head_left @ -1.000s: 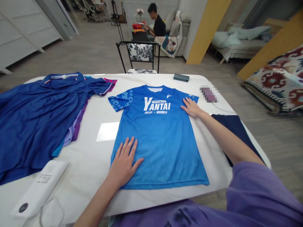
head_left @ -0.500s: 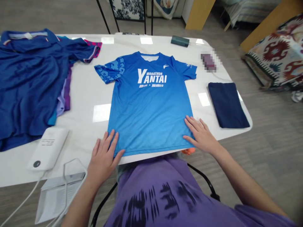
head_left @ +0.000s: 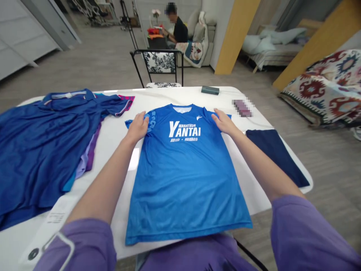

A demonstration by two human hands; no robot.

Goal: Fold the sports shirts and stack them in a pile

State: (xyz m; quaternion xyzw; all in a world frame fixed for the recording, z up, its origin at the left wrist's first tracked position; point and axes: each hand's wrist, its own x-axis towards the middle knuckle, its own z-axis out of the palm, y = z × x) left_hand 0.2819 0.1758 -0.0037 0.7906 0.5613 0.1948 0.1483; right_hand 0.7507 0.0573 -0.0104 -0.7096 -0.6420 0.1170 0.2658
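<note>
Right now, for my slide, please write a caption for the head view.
Left hand and right hand at the sleeves of a blue T-shirt spread on a white table.

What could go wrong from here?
1. The blue T-shirt's lower right corner appears to overhang the near edge of the table, so it could catch on the person's clothing and pull askew.
2. A white cable shows against the left purple sleeve; moving that arm might drag it.
3. The right forearm crosses in front of the navy cloth by the table's right edge; a sideways sweep might shift it.
</note>
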